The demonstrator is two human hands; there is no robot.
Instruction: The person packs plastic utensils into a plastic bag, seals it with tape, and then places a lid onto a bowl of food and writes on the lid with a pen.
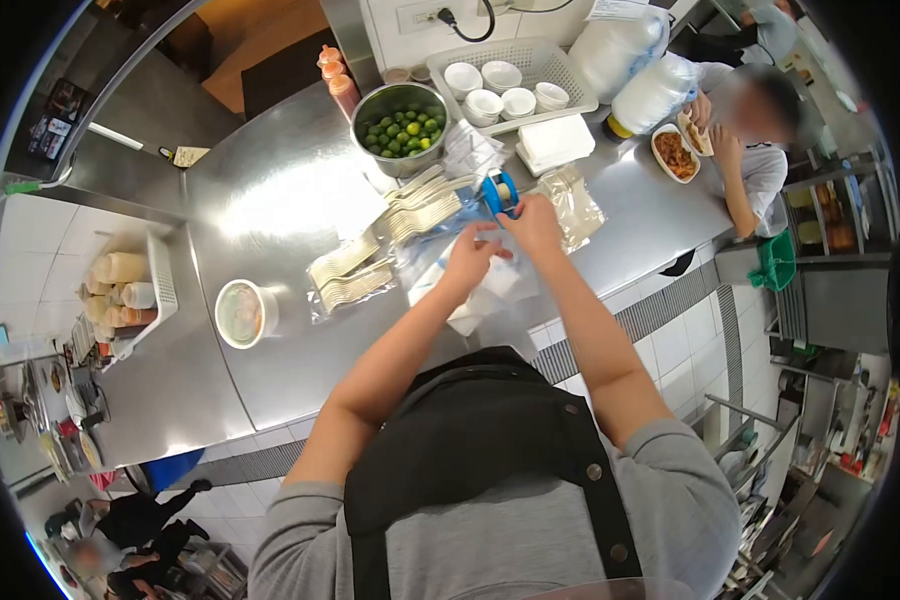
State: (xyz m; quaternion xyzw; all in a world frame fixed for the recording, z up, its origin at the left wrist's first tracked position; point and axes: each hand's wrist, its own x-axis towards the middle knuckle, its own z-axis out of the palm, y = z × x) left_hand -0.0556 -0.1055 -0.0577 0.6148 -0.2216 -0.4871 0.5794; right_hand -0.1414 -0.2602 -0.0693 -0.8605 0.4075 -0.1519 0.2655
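My right hand (536,225) has its fingers closed at the lower end of a blue tape dispenser (499,193) on the steel counter. Whether they grip its body or the tape end is too small to tell. My left hand (473,262) hovers just left of it, fingers apart and slightly curled, with nothing visible in them. Beneath both hands lies a white, partly clear plastic bag (490,300), crumpled. Plastic-wrapped bundles of beige disposable forks (425,208) and more cutlery (350,270) lie to the left. Right of my right hand sits a clear plastic packet (572,208).
On the steel counter (300,190) stand a bowl of limes (402,130), a basket (570,70) of white cups, foam boxes (555,142), sauce bottles (338,85) and a lidded tub (245,313). At right, another person holds an open food container (676,155).
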